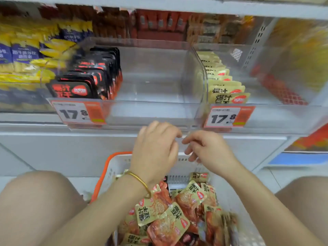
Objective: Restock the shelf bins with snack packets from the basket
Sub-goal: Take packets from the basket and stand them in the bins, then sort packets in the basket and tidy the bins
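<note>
Both hands hover between basket (113, 167) and shelf, holding nothing: the left hand (156, 150) and right hand (207, 148) hang with fingers loosely curled, fingertips nearly meeting just under the bin's (156, 110) front lip. The packets (170, 213) lie heaped in the basket below (set between the knees, probably for short reaches). The bin's middle stands bare beside the black packs (95, 75), leaving open room above its low front wall.
</note>
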Demonstrator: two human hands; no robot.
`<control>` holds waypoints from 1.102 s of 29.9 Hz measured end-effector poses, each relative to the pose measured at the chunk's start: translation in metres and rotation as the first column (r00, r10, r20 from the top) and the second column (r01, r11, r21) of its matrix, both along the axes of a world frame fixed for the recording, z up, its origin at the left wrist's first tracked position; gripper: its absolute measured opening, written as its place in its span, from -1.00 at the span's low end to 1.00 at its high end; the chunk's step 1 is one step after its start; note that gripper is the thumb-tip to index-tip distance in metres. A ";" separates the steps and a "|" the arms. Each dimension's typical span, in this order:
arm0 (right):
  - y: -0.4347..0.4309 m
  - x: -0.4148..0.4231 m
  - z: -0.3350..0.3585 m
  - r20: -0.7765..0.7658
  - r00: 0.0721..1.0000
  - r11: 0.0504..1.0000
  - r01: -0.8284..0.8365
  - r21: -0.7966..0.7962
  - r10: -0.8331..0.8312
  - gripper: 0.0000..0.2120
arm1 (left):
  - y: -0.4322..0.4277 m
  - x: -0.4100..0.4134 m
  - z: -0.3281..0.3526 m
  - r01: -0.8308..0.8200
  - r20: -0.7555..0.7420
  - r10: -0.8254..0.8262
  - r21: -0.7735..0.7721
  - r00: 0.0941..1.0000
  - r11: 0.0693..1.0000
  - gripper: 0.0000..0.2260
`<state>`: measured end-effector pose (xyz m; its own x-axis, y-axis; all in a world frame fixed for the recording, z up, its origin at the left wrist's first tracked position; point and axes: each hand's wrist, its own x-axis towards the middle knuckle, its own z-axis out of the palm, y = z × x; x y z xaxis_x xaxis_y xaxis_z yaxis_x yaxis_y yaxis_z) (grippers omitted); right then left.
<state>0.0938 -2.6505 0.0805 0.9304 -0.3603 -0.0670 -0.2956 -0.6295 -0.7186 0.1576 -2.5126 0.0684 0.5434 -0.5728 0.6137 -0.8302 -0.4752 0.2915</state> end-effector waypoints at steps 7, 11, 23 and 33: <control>-0.064 -0.012 -0.124 -0.499 0.866 0.993 -0.045 -0.108 -0.015 -0.73 | -0.027 -0.015 -0.086 0.133 -0.275 0.039 0.577 0.961 0.806 -0.74; -0.075 -0.015 -0.184 -0.617 0.777 0.980 -0.005 -0.199 -0.122 -0.83 | -0.029 -0.011 -0.108 0.140 -0.322 0.107 0.656 0.941 0.741 -0.73; -0.073 -0.007 -0.251 -0.722 0.685 0.986 -0.025 -0.162 -0.101 -0.73 | -0.034 -0.003 -0.132 0.235 -0.479 0.144 0.645 0.866 0.727 -0.73; -0.071 -0.003 -0.067 -0.478 0.807 0.933 -0.347 0.093 0.347 -0.85 | -0.058 -0.013 -0.078 0.237 -0.729 0.096 0.340 0.678 0.910 -0.73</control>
<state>0.0907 -2.7215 0.0130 0.8436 -0.0192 -0.5367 -0.3638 -0.7555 -0.5448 0.1443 -2.5702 -0.0100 0.6599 -0.7165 -0.2262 -0.4726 -0.6299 0.6164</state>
